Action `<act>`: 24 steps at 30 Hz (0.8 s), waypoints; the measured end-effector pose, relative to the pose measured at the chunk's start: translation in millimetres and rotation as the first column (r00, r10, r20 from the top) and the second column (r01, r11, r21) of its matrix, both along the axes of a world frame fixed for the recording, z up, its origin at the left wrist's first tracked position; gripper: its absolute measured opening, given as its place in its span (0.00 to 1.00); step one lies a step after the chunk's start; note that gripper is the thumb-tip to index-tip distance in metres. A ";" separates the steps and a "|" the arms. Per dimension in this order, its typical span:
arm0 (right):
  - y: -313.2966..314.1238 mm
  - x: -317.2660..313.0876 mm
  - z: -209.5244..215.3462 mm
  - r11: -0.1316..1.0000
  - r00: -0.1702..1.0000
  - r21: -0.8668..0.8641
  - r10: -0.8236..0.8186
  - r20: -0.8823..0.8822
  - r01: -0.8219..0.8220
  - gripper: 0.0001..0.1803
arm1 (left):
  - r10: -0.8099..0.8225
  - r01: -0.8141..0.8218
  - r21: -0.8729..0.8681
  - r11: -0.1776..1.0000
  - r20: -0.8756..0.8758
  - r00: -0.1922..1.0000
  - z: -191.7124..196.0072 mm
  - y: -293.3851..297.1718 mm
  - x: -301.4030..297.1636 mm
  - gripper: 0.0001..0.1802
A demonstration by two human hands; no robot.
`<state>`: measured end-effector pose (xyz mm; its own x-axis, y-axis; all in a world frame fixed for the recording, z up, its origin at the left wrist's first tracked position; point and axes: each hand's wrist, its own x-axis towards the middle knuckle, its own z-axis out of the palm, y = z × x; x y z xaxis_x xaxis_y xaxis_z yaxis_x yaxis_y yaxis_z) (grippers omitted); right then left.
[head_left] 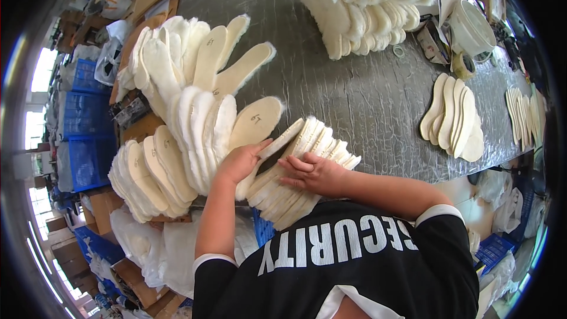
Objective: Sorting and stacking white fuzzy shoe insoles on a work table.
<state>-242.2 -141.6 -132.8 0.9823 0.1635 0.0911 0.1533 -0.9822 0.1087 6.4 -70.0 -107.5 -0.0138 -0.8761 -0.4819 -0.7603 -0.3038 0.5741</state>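
The right grip (pixel 312 173) lies across the insole stack (pixel 279 199); whether it clamps, I cannot tell. Beside it, the left grip (pixel 241 162) holds a single insole (pixel 286 137), one end jutting forward. Beyond, fleecy insoles (pixel 366 15) stand on the counter (pixel 348 94).

Cream insoles (pixel 284 199), closely stacked, edges showing
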 end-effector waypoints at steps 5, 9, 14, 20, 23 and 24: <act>1.4 6.2 2.7 1.000 1.000 0.030 0.008 -0.012 -0.007 0.33 | -0.021 0.016 -0.128 0.992 -0.039 0.999 -27.1 17.0 -28.9 0.28; 2.5 14.4 2.9 0.999 0.994 -0.045 -0.021 0.110 0.026 0.32 | 0.006 -0.114 -0.230 0.966 -0.424 0.906 -46.4 38.5 -32.8 0.24; -1.5 31.6 4.5 0.997 0.997 0.021 -0.069 -0.028 0.070 0.30 | 0.462 -0.517 -0.055 0.854 -0.374 0.804 -41.7 32.1 -4.4 0.18; -2.5 21.6 12.5 0.992 0.996 0.105 -0.057 -0.061 0.063 0.28 | 0.341 -0.106 -0.474 0.874 0.444 0.829 -39.7 9.3 -0.3 0.37; 2.6 8.2 8.3 0.982 0.996 0.170 -0.075 -0.045 0.082 0.30 | 0.295 -0.035 -0.547 0.836 0.396 0.870 -54.5 19.4 27.4 0.40; 2.8 3.2 6.9 0.980 0.995 0.172 -0.087 -0.056 0.095 0.30 | 0.251 -0.044 -0.518 0.854 0.336 0.908 -50.3 22.6 27.6 0.39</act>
